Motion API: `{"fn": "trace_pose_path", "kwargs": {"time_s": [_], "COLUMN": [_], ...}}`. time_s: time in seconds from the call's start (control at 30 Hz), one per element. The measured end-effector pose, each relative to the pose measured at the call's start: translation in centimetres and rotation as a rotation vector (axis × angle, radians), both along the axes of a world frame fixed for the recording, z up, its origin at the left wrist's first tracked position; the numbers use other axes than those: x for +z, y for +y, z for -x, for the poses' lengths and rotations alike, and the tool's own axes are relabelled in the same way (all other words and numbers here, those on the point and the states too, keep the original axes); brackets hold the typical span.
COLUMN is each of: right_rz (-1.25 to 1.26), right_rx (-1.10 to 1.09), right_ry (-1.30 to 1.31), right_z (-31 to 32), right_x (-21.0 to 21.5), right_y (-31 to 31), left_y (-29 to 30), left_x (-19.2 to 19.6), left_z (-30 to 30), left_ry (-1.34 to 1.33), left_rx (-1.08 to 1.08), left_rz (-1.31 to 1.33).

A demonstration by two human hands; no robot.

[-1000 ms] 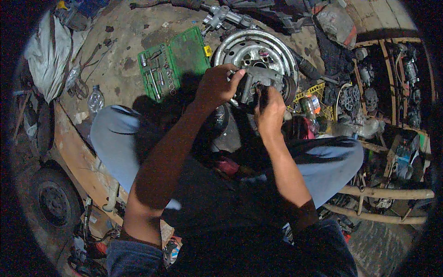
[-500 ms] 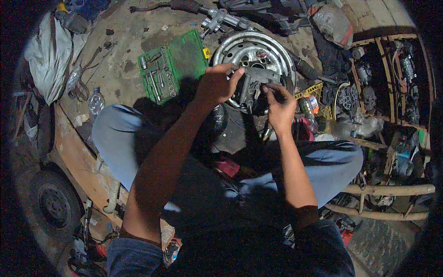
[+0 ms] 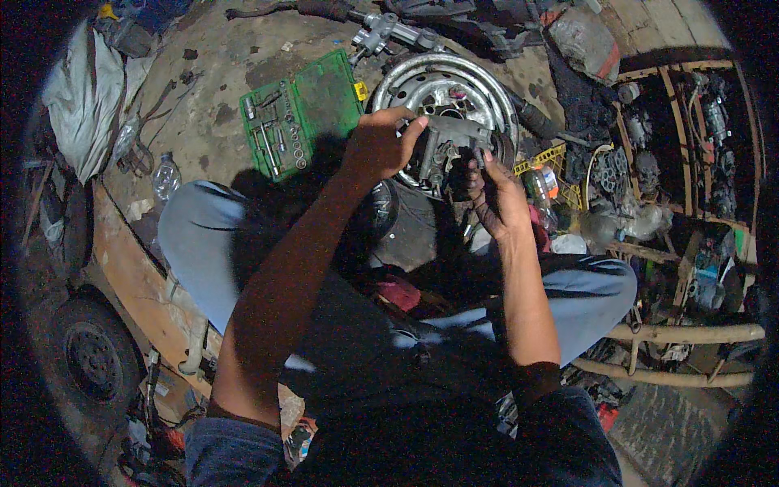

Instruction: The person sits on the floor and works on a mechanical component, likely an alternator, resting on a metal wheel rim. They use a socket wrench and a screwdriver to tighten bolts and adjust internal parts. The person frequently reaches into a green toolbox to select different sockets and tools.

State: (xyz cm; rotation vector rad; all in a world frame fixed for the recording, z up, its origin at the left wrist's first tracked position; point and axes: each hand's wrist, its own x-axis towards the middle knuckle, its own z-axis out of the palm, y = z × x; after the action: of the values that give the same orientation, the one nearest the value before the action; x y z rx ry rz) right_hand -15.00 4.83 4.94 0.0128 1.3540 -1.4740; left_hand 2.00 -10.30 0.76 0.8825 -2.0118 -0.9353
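A grey cast metal housing with dark, greasy fittings on its near side lies over a bare steel wheel rim in front of me. My left hand grips the housing's left end, thumb along its upper edge. By the lower right of the housing is my right hand, its blackened fingers curled inward and its thumb pointing up. Whatever those fingers hold is hidden in shadow. Parts of the rim's centre lie behind the housing and my hands.
A green socket set case lies unfolded to the left of the rim. Beyond it is a silver metal mechanism. A plastic bottle stands by my left knee. Wooden racks with metal parts stand at right; a tyre is at lower left.
My right hand has shifted slightly right and down along the housing, and its fingers have curled in from a pinch near the middle. The left hand keeps its hold.
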Motion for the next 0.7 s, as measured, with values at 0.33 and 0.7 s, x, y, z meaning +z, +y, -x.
{"fn": "trace_pose_path", "kwargs": {"time_s": [0.33,0.7], "right_rz": [-0.138,0.014], "right_rx": [0.229,0.323], "right_ry": [1.223,1.635], "right_z": [-2.3,-3.4], "right_x": [-1.6,-1.6], "right_y": [-0.6,-1.1], "left_y": [0.0,-0.5], "left_x": [0.5,-0.4], "left_z": [-0.2,-0.1], "left_ry": [-0.024,0.002], "left_rx": [-0.006,-0.015], "left_rz": [-0.018,-0.052]}}
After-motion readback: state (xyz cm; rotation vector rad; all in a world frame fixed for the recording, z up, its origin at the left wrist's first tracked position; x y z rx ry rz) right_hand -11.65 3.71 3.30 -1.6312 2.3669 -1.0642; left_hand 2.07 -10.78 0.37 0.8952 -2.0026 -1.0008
